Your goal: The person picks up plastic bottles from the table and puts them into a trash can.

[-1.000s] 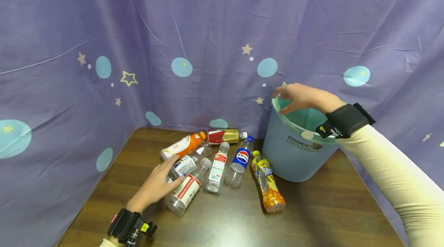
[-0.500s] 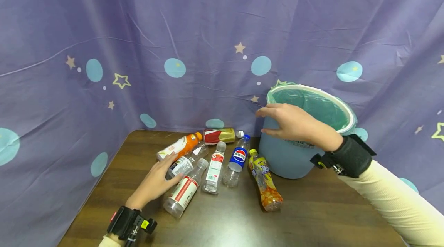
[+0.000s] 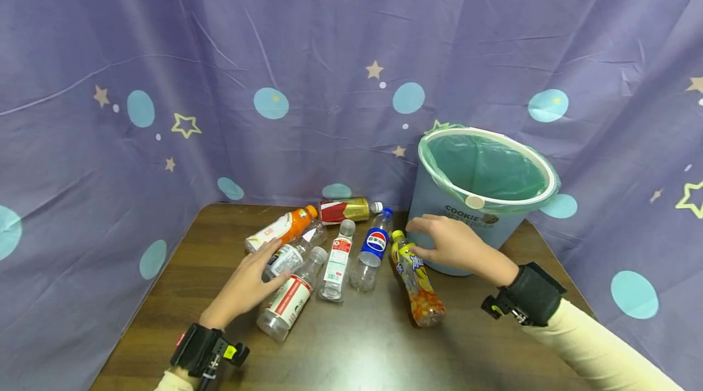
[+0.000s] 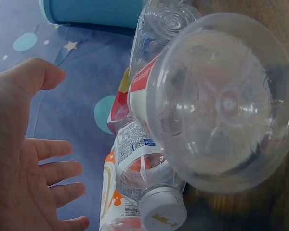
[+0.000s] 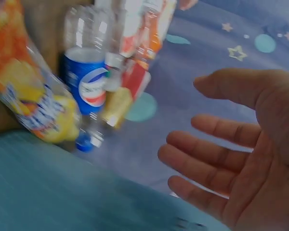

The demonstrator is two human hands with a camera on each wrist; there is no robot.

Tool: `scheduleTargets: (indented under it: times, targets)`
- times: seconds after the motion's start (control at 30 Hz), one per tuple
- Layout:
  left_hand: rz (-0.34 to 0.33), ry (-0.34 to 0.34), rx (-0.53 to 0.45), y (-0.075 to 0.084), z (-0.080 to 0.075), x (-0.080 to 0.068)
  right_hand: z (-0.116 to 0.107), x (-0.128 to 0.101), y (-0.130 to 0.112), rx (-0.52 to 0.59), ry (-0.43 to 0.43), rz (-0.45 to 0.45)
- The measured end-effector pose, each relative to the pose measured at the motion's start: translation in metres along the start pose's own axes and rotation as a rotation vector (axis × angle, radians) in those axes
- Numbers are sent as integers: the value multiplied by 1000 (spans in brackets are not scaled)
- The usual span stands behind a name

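Reaching beside the bin [image 3: 439,220], our open right hand [image 3: 447,241] nears the yellow bottle [image 3: 414,278]; our open left hand [image 3: 247,284] rests on clear bottles [image 3: 288,299].

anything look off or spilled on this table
Nothing spilled. The odd part is that every bottle lies on its side in a loose cluster on the table rather than standing: the yellow-capped orange bottle is angled away beside the upright bin. Both the left hand and right hand are open.
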State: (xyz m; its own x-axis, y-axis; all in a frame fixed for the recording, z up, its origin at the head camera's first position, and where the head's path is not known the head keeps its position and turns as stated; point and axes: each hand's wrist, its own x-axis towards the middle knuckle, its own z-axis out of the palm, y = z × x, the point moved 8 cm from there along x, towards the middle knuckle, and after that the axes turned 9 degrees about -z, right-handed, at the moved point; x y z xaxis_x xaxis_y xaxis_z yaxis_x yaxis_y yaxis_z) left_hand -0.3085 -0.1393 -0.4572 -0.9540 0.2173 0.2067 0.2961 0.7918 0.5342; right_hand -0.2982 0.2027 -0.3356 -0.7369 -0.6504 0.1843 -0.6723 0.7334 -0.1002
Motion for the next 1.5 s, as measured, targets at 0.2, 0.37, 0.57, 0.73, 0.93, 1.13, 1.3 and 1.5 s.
scheduleTargets:
  times: [0.2,0.37,0.57,0.73,0.93,1.13,1.3,1.5]
  targets:
    - [-1,-10,-5,-1,3,-2,40,-9,17,86,-52,181]
    - [1,-9,-5,0,4,-3,69,-18,33,137,-111,362]
    - [-26,-32,-15,-1,7,-4,94,-29,49,233,-179,547]
    - [-63,-62,-11,-6,12,-5,110,-34,57,314,-203,590]
    - [-62,-71,-7,-7,15,-6,128,-37,63,483,-208,613]
    - [-55,-65,-4,-6,18,-6,141,-40,66,552,-233,703]
    - [-60,-60,-16,-8,20,-7,148,-38,69,553,-231,748]
    - [-59,-57,-19,-9,23,-6,147,-34,70,525,-219,739]
